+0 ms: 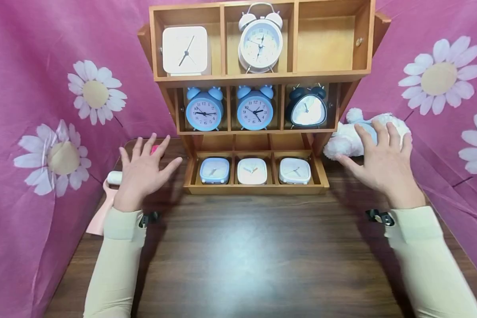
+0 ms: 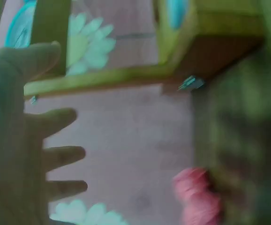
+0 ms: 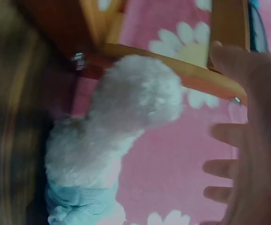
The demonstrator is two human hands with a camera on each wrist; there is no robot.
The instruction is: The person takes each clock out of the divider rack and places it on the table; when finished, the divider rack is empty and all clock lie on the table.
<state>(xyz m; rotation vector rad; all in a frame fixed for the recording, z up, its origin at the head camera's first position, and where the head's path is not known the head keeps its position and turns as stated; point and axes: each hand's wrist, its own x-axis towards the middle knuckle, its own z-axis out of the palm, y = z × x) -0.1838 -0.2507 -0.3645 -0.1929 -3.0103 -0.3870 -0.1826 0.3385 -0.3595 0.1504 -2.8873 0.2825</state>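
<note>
Pink fabric (image 1: 35, 88) printed with white daisies is hanging around a dark wood counter (image 1: 238, 247), and a three-tiered wooden shelf (image 1: 258, 80) is standing toward the far side. Eight of its nine compartments are each holding one clock. On top, a white square clock (image 1: 186, 51) is sitting at the left and a white twin-bell clock (image 1: 260, 46) in the middle, while the upper right compartment (image 1: 327, 44) is showing bare wood. Below, two blue twin-bell clocks (image 1: 204, 112) and a black clock (image 1: 308, 108) are filling the middle row; three small rounded clocks (image 1: 252, 171) are lining the bottom. So the shelf is looking nearly filled, with one place lacking a clock; whether anything is remaining to be done, the pictures are not settling.

Both hands are holding nothing, fingers spread wide. The left hand (image 1: 142, 172) is hovering beside the shelf's left side, near a small pink thing (image 2: 199, 197) and a pink-and-white object (image 1: 99, 214) that I am not identifying with certainty. The right hand (image 1: 385, 165) is hovering near a white plush toy (image 1: 342, 139), which is lying just beside the shelf's right side; the right wrist view is showing a gap between them.
</note>
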